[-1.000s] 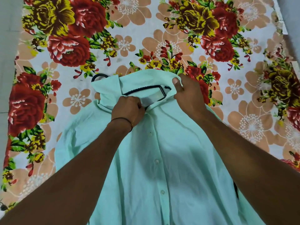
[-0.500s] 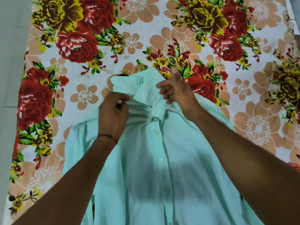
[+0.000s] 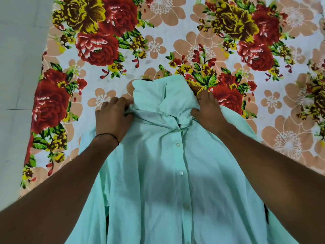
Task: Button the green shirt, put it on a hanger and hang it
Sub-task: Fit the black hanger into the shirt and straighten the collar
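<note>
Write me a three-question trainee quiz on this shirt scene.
1. True or false: the shirt hangs from a wall hook.
2. The left hand and right hand grip the shirt: A) beside the collar B) at the hem C) at the cuffs.
3. Fill in: the shirt lies on a bedsheet printed with ___.
Key: 1 false; 2 A; 3 flowers.

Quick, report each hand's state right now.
left hand: closed, gripping the green shirt just beside the collar.
right hand: closed, gripping the green shirt on the collar's other side.
</note>
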